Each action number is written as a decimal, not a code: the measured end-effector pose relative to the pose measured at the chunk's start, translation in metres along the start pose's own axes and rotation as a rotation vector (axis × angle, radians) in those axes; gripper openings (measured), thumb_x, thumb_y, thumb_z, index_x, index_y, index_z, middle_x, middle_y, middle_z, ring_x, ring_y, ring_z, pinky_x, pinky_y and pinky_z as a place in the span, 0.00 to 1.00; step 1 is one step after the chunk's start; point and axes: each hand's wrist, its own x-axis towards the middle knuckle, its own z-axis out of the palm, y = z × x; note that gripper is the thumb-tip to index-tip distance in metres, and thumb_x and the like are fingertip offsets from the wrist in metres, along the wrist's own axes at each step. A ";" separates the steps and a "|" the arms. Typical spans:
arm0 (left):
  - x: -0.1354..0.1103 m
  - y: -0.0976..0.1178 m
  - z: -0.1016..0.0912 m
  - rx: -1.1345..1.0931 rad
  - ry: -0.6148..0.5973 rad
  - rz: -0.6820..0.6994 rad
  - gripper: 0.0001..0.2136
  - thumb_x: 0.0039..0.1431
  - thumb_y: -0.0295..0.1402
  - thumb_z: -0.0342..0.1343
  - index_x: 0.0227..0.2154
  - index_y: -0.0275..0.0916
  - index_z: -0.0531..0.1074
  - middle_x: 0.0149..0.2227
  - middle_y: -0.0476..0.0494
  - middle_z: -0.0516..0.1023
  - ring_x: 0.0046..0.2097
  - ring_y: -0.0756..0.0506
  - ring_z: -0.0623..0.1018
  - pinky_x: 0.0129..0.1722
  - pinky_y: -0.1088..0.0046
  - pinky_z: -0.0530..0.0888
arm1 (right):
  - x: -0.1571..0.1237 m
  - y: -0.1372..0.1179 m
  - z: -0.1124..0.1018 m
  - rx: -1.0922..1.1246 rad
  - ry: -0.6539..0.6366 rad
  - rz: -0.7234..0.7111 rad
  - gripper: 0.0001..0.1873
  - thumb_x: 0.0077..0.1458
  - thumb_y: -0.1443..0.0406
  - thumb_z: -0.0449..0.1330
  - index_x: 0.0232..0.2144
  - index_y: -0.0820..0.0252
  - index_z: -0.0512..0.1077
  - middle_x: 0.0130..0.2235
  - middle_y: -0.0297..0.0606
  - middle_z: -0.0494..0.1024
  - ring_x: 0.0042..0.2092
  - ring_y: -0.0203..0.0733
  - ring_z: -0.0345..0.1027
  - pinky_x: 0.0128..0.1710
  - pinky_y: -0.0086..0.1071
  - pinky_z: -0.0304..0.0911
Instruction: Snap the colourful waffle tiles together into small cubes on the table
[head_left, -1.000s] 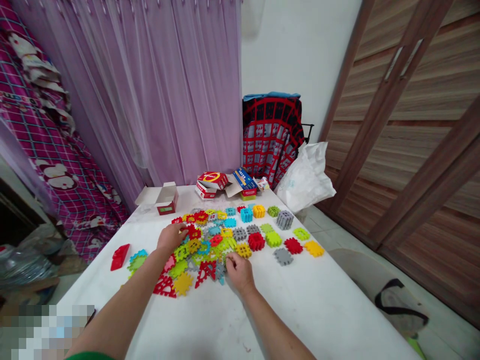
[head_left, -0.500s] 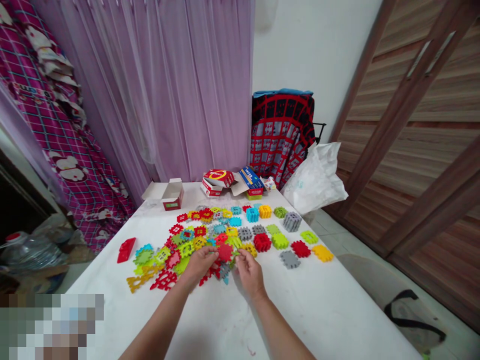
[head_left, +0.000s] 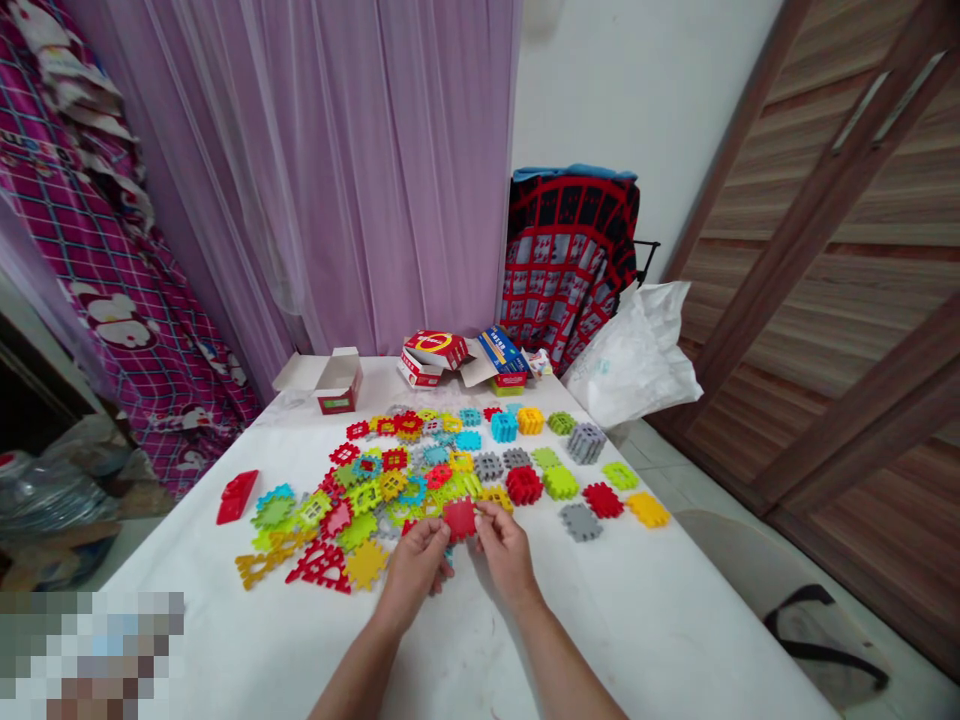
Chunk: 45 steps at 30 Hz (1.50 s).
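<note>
Between my two hands is a red square building tile (head_left: 460, 519) with notched edges, held just above the near side of a heap of plastic tiles. My left hand (head_left: 417, 566) pinches its left edge between thumb and fingers. On the other edge my right hand (head_left: 507, 550) is closed too, thumb and forefinger on the tile. The heap holds yellow, green, blue, grey and red pieces. A yellow tile (head_left: 367, 565) and a red triangular lattice piece (head_left: 321, 567) lie left of my left hand. Beyond my right hand stands a red stack of tiles (head_left: 524, 486).
Sorted tiles, among them a grey tile (head_left: 580, 521), a yellow tile (head_left: 648, 510) and a grey stack (head_left: 586, 443), lie on the right of the white table (head_left: 480, 665). Opened boxes, one a red box (head_left: 337, 400), line the far edge. A white bag (head_left: 634, 355) stands behind the right corner.
The red tile has come nearer to me, held in both hands. My left hand has moved right and toward me, uncovering the yellow tile. The view has shifted slightly.
</note>
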 end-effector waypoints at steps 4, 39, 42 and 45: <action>-0.004 -0.005 0.002 -0.032 0.034 -0.023 0.25 0.42 0.57 0.58 0.34 0.39 0.69 0.11 0.58 0.66 0.12 0.54 0.63 0.11 0.81 0.57 | -0.004 0.003 0.001 -0.028 0.006 0.000 0.20 0.52 0.51 0.58 0.37 0.62 0.76 0.20 0.31 0.70 0.21 0.35 0.62 0.21 0.27 0.61; -0.020 0.003 -0.009 -0.034 -0.014 0.100 0.24 0.47 0.54 0.56 0.36 0.37 0.74 0.24 0.51 0.75 0.12 0.58 0.60 0.10 0.81 0.53 | -0.028 -0.010 -0.018 -0.756 0.129 -0.417 0.23 0.48 0.58 0.60 0.47 0.61 0.70 0.39 0.39 0.74 0.32 0.37 0.68 0.35 0.32 0.67; -0.024 0.003 -0.013 -0.085 -0.040 0.110 0.24 0.47 0.54 0.56 0.36 0.36 0.75 0.29 0.48 0.76 0.13 0.59 0.61 0.10 0.82 0.52 | -0.019 -0.012 -0.051 -0.838 0.247 -0.530 0.23 0.50 0.57 0.60 0.47 0.60 0.70 0.43 0.44 0.72 0.44 0.45 0.68 0.44 0.38 0.67; -0.022 0.001 -0.016 -0.131 -0.065 0.099 0.25 0.47 0.55 0.57 0.37 0.36 0.75 0.28 0.49 0.75 0.14 0.58 0.62 0.10 0.83 0.52 | -0.001 -0.011 -0.102 -0.952 0.401 -0.576 0.22 0.52 0.54 0.59 0.46 0.60 0.71 0.46 0.47 0.71 0.49 0.49 0.66 0.48 0.43 0.64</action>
